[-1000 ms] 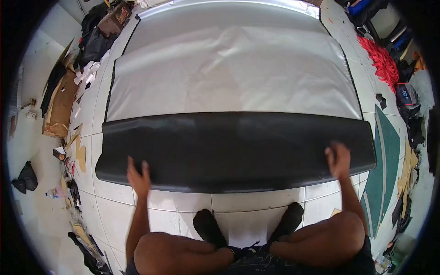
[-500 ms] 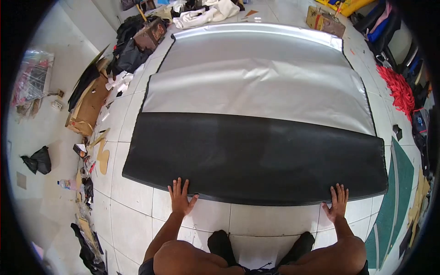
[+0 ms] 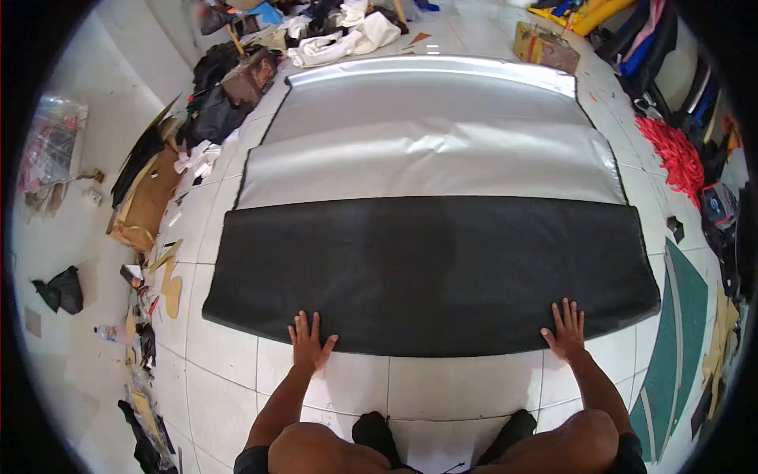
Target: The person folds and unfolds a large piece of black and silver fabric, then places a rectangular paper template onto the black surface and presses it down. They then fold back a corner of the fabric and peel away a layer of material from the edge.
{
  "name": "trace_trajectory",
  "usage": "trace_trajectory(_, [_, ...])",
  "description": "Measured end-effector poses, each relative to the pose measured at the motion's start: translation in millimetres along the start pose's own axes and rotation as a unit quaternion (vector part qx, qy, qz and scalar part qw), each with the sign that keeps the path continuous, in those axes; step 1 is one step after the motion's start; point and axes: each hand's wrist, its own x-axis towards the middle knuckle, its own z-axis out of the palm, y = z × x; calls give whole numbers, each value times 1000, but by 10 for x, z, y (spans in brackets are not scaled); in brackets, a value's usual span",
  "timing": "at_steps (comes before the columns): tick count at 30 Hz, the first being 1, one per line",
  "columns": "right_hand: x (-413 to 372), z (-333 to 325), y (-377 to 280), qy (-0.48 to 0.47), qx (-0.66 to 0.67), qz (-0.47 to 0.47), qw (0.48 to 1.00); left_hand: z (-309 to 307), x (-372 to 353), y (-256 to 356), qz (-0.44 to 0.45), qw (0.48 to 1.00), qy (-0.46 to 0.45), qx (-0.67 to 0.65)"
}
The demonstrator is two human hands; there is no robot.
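Note:
A wide sheet lies spread on the tiled floor, with a silver face (image 3: 426, 170) at the far side and a black folded-over panel (image 3: 426, 272) nearer me. The black panel's near edge curves slightly toward my feet. My left hand (image 3: 310, 344) rests flat on that edge at the left, fingers spread over the black material. Toward the right end, my right hand (image 3: 565, 336) lies flat on the same edge, fingers apart and reaching a little further onto the panel. Neither hand grips anything. What lies under the fold is hidden.
Green sheet strips (image 3: 681, 332) lie to the right, with a red heap of cord or strips (image 3: 671, 158) beyond. A torn cardboard box (image 3: 150, 193) stands at the left. White cloth (image 3: 347, 39) and a brown block (image 3: 545, 46) are at the back.
My right hand has moved up and slightly left, further onto the black panel. The panel's right end and fold line sit straighter across the view. My left hand stays at its edge.

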Motion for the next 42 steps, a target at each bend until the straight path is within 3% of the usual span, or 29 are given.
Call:
trace_trajectory(3, [30, -48, 33, -33, 22, 1, 999, 3, -12, 20, 5, 1000, -5, -16])
trace_trajectory(5, [-4, -14, 107, 85, 47, -23, 995, -48, -15, 38, -2, 1000, -7, -29])
trace_trajectory(6, [-40, -22, 141, 150, 84, -29, 985, -16, -39, 17, 14, 998, 55, 6])
trace_trajectory(7, [-57, -39, 168, 214, 121, -37, 969, 28, -43, -31, -17, 989, 132, -66])
trace_trajectory(8, [-96, 47, 205, 325, 143, 1, 935, 73, -50, -107, -49, 968, 205, -136])
trace_trajectory(9, [-196, 190, 243, 337, 182, 90, 919, 111, -72, -214, -83, 937, 272, -202])
trace_trajectory(11, [-359, 422, 307, 352, 255, 257, 863, 210, -37, -555, -281, 859, 243, -351])
trace_trajectory(12, [-387, 455, 356, 298, 377, 319, 817, 248, -62, -662, -377, 796, 226, -416])
trace_trajectory(13, [-424, 474, 416, 234, 490, 374, 752, -92, -92, -531, -454, 699, 162, -527])
trace_trajectory(14, [-434, 505, 502, 162, 589, 421, 670, 32, -23, -750, -432, 661, 151, -595])
trace_trajectory(15, [-301, 655, 629, 196, 631, 412, 627, 152, 20, -975, -407, 617, 142, -658])
trace_trajectory(17, [-138, 901, 1140, 103, 696, 380, 600, 26, 113, -965, -342, 515, 104, -779])
trace_trajectory(19, [14, 742, 967, 200, 760, 379, 488, 314, 246, -1183, -344, 483, 126, -795])
trace_trajectory(21, [85, 865, 1182, 190, 800, 350, 448, 399, 210, -1200, -348, 500, 134, -781])
trace_trajectory(23, [14, 1120, 1581, 145, 820, 285, 475, 315, 36, -1103, -393, 523, 137, -744])
trace_trajectory(24, [-66, 1204, 1720, 123, 839, 296, 440, 304, -103, -1062, -383, 510, 146, -756])
trace_trajectory(25, [-186, 1129, 1671, 148, 798, 362, 458, 311, -241, -1005, -374, 496, 155, -768])
trace_trajectory(26, [-305, 1190, 1728, 133, 796, 349, 477, 180, -410, -877, -382, 477, 172, -772])
trace_trajectory(28, [-527, 1419, 1997, 77, 780, 226, 578, 67, -622, -848, -398, 451, 208, -771])
trace_trajectory(29, [-528, 1266, 1908, 67, 740, 226, 629, 58, -742, -941, -410, 441, 231, -764])
trace_trajectory(31, [-369, 1030, 1570, 50, 634, 258, 727, 476, -826, -1503, -380, 452, 285, -755])
trace_trajectory(33, [-280, 784, 1204, 33, 504, 259, 823, 411, -854, -1847, -451, 449, 300, -711])
trace_trajectory(35, [-203, 547, 962, 16, 366, 240, 899, 614, -851, -2270, -468, 482, 351, -653])
trace_trajectory(38, [-89, 216, 695, -14, 165, 212, 963, 683, -869, -2730, -525, 497, 326, -610])
trace_trajectory(39, [-60, 97, 630, -25, 104, 207, 973, 336, -895, -2545, -502, 482, 338, -634])
trace_trajectory(42, [63, -226, 401, -61, -64, 199, 976, 235, -878, -2731, -530, 534, 315, -579])
